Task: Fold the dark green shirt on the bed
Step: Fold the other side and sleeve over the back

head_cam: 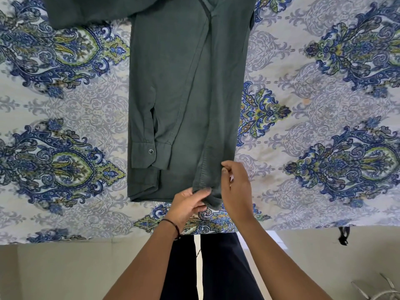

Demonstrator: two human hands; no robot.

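The dark green shirt [184, 83] lies lengthwise on the bed, its sides folded in to a narrow strip. One sleeve runs down its left part, the cuff with a dark snap button near the hem. My left hand [188, 205] grips the near hem at the right corner, thumb on top of the cloth. My right hand [234, 187] pinches the right edge of the same corner just beside it. Another green part spreads out at the top left, cut off by the frame.
The bed carries a white sheet [313, 131] with blue and green paisley patterns, its near edge running in front of my legs. Beige floor shows below it. A small black object [343, 236] hangs at the bed's edge on the right.
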